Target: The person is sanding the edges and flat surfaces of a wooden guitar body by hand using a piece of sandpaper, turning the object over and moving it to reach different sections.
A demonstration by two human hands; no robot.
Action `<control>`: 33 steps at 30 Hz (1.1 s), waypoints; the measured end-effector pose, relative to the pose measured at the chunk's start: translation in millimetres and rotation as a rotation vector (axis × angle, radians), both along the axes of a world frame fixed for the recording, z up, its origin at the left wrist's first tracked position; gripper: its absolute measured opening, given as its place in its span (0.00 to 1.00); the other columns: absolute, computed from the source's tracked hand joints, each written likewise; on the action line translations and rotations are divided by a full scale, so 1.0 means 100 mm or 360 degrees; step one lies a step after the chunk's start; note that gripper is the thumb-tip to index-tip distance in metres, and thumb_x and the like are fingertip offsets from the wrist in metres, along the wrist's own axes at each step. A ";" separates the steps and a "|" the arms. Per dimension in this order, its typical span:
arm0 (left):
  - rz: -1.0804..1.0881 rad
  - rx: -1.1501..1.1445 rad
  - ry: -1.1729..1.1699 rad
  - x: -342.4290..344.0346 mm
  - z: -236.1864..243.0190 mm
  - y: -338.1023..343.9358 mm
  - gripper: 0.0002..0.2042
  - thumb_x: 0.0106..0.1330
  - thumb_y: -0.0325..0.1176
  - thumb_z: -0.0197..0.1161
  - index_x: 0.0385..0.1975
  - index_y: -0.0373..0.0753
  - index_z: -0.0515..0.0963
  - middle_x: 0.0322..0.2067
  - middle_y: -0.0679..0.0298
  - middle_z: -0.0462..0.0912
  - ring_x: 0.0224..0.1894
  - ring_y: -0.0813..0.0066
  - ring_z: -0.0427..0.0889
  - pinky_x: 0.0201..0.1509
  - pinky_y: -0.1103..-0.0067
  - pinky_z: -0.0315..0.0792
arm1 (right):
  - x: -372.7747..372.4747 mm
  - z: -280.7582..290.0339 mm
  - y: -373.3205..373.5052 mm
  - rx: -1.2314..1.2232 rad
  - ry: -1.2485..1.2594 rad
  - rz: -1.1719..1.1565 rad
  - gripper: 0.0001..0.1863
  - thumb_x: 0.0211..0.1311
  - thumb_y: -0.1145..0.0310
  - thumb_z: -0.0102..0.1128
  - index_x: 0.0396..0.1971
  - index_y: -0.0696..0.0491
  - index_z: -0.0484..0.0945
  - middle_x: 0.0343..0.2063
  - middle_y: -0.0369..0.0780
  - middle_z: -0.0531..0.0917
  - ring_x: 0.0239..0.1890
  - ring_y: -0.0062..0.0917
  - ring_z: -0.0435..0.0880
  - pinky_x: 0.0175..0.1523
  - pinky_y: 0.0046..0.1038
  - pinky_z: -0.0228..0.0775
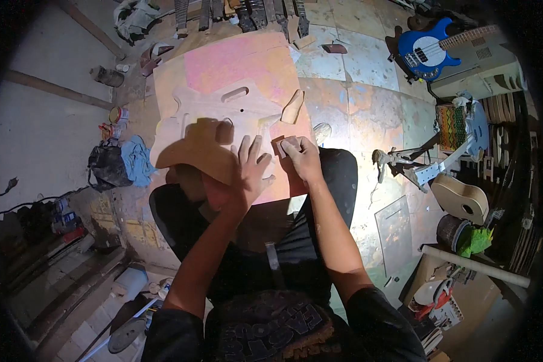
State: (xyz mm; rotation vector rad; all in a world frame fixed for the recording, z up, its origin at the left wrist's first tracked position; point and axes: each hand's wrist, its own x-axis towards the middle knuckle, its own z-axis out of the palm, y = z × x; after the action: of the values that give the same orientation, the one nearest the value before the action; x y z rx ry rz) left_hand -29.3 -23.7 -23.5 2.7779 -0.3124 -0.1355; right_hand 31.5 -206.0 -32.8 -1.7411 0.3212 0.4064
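Observation:
A pale wooden guitar body [205, 108] with routed slots lies flat on a pink and orange board [265, 60] over my lap. Spread fingers of my left hand [252, 168] rest on the near edge of the body, holding nothing. To its right, my right hand [303, 158] pinches a small folded brown piece of sandpaper [279, 146] against the body's right end. Just beyond that hand a curved wooden offcut [292, 107] lies on the board. Shadow darkens the body's near left part.
A blue bass guitar [428, 49] lies at the far right, and an unfinished acoustic guitar body [460, 198] stands nearer. Several guitar necks [256, 13] lie beyond the board. At the left are a blue cloth [139, 160], a black bag [107, 166] and a tin can [119, 114].

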 end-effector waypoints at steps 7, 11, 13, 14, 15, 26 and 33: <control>0.0258 0.0271 -0.0065 0.00 0.44 -0.18 0.39 0.46 0.56 0.76 0.58 0.38 0.78 0.75 0.48 0.53 0.76 0.39 0.48 0.76 0.44 0.47 | 0.02 0.01 -0.01 0.0020 -0.0011 -0.0078 0.15 0.65 0.61 0.70 0.37 0.60 0.82 0.31 0.37 0.85 0.33 0.18 0.80 0.40 0.25 0.74; 0.0262 0.0235 0.0023 0.08 0.23 -0.17 0.40 0.48 0.55 0.76 0.60 0.38 0.77 0.75 0.46 0.52 0.75 0.39 0.50 0.76 0.43 0.46 | 0.04 -0.04 0.02 -0.0001 -0.0024 -0.0063 0.16 0.64 0.61 0.70 0.38 0.60 0.82 0.32 0.38 0.86 0.33 0.20 0.81 0.42 0.26 0.74; 0.0232 0.0188 0.0201 0.13 0.22 -0.16 0.41 0.49 0.55 0.75 0.62 0.37 0.75 0.75 0.46 0.51 0.76 0.39 0.50 0.76 0.43 0.46 | 0.04 -0.08 0.02 -0.0009 -0.0029 -0.0061 0.16 0.64 0.61 0.70 0.38 0.60 0.82 0.32 0.39 0.86 0.34 0.20 0.81 0.42 0.26 0.75; 0.0215 0.0164 0.0289 0.16 0.26 -0.17 0.42 0.49 0.55 0.75 0.64 0.37 0.74 0.75 0.45 0.50 0.76 0.40 0.50 0.76 0.43 0.46 | 0.05 -0.07 0.01 -0.0020 -0.0023 -0.0058 0.16 0.64 0.61 0.70 0.38 0.60 0.82 0.32 0.39 0.86 0.34 0.20 0.81 0.42 0.26 0.75; 0.0196 0.0180 0.0281 0.18 0.30 -0.19 0.43 0.49 0.55 0.75 0.64 0.36 0.73 0.75 0.45 0.50 0.76 0.40 0.50 0.76 0.44 0.46 | 0.05 -0.08 0.00 -0.0031 -0.0018 -0.0054 0.16 0.64 0.61 0.70 0.38 0.60 0.82 0.32 0.39 0.86 0.34 0.20 0.81 0.42 0.26 0.75; 0.0061 0.0686 0.0335 0.33 0.46 -0.31 0.42 0.55 0.62 0.68 0.59 0.29 0.77 0.76 0.45 0.50 0.78 0.44 0.45 0.76 0.47 0.49 | 0.08 -0.18 0.04 0.0057 -0.0039 -0.0071 0.13 0.66 0.62 0.68 0.38 0.58 0.82 0.31 0.34 0.84 0.33 0.16 0.78 0.41 0.24 0.72; 0.0144 0.0630 0.0338 0.39 0.44 -0.32 0.41 0.56 0.62 0.68 0.56 0.27 0.78 0.76 0.45 0.49 0.78 0.45 0.47 0.74 0.47 0.53 | 0.09 -0.19 0.03 0.0054 -0.0036 -0.0038 0.12 0.67 0.63 0.68 0.38 0.57 0.82 0.32 0.33 0.83 0.34 0.15 0.77 0.41 0.22 0.71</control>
State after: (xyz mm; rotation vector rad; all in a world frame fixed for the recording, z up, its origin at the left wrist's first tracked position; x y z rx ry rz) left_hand 9.5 -56.2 20.2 3.1213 -0.1141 -0.5169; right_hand 40.6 -202.5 -52.0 -1.7059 0.3172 0.3727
